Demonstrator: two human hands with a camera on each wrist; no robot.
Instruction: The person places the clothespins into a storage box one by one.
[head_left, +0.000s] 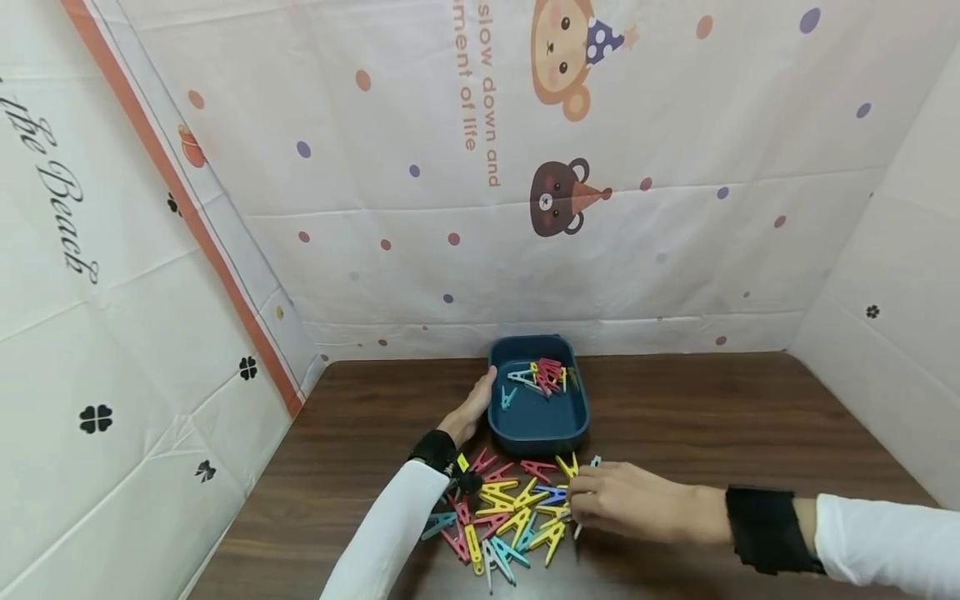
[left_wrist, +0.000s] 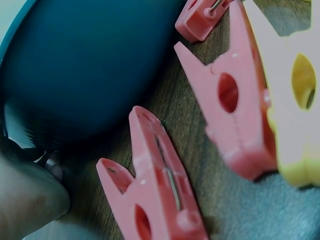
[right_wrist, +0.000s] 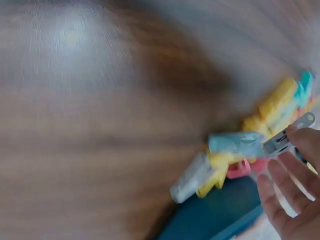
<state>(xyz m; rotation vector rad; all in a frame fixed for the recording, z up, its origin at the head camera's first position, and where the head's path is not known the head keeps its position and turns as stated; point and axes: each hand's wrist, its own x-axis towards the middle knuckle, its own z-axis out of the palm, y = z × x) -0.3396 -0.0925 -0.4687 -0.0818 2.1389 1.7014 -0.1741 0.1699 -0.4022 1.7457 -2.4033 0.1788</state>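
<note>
My left hand (head_left: 472, 405) lies along the left side of a dark blue plastic tub (head_left: 538, 433), its fingertips at the rim. In the left wrist view, part of that hand shows low against the tub's outer wall. My right hand (head_left: 626, 502) is over the right edge of a pile of clothespins (head_left: 517, 504) in pink, yellow, blue and grey. The right wrist view shows it pinching a grey clothespin (right_wrist: 289, 136) between thumb and fingers. Inside the tub lie several clothespins (head_left: 547, 377), mostly pink, with some pale blue and yellow ones.
The tub stands near the back of a dark wooden table (head_left: 690, 400), against a white printed cloth (head_left: 420, 275). More cloth hangs at the left and right sides. Pink clothespins (left_wrist: 150, 185) lie close to the tub's near left side.
</note>
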